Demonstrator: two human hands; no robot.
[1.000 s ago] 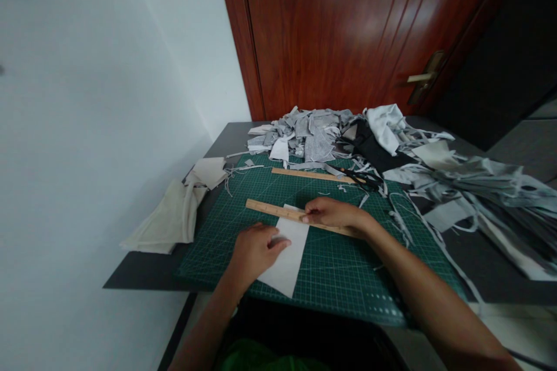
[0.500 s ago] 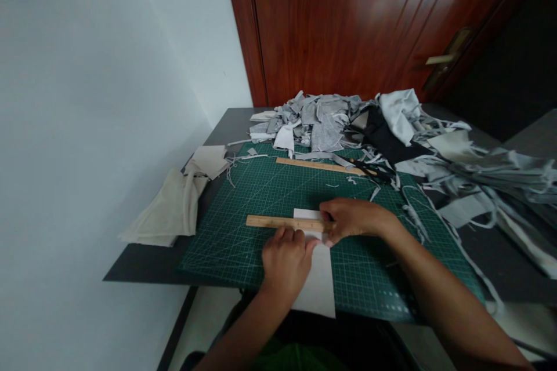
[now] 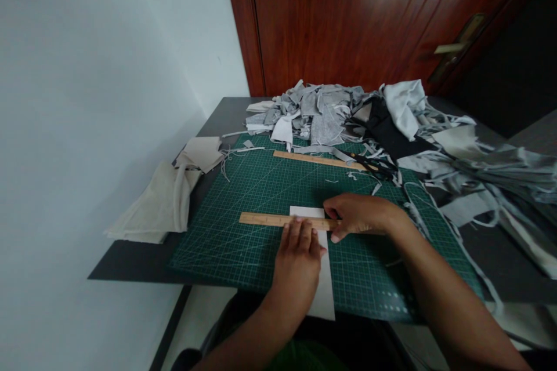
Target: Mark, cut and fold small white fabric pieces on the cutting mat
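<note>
A wooden ruler (image 3: 264, 219) lies across a pale strip of cloth (image 3: 324, 290) on the green cutting mat (image 3: 243, 185). My left hand (image 3: 300, 255) rests on the cloth with its fingers stretched out, their tips pressing on the ruler's lower edge. Around the ruler's right part, my right hand (image 3: 348, 217) is closed, thumb below it and forefinger above it, beside the cloth's right edge. The upper end of the cloth shows above the ruler; part of it is hidden under my left hand.
A second wooden ruler (image 3: 304, 157) and black scissors (image 3: 376, 167) lie toward the mat's far edge. Behind them is a heap of grey scraps (image 3: 326, 110). Cream cloth pieces (image 3: 156, 203) lie at the left, more strips (image 3: 505, 168) at the right. A door (image 3: 348, 23) stands behind.
My left hand has shifted to the right and its fingers have straightened on the ruler. My right hand has slid slightly right along the ruler. The view has tilted a little.
</note>
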